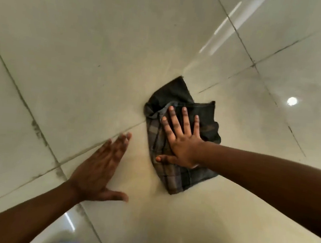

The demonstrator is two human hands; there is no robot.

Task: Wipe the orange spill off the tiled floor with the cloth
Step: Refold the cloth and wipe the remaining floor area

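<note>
Head view: right hand (179, 141) flat, fingers spread, pressing cloth (182, 135); faint orange spill (141, 159) just left, between cloth and flat, open left hand (98, 172) on floor (84, 44).

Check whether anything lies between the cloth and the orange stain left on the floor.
Nothing visible does. The right hand presses flat on the cloth, and the faint orange tint lies on bare tile right beside it. The left hand rests on the floor beyond the tint.

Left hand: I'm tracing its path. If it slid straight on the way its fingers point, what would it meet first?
Likely the crumpled dark plaid cloth under the right hand. The left hand lies flat on the glossy tiled floor, fingers aimed toward the cloth's left edge, though it might just pass beside it.
</note>
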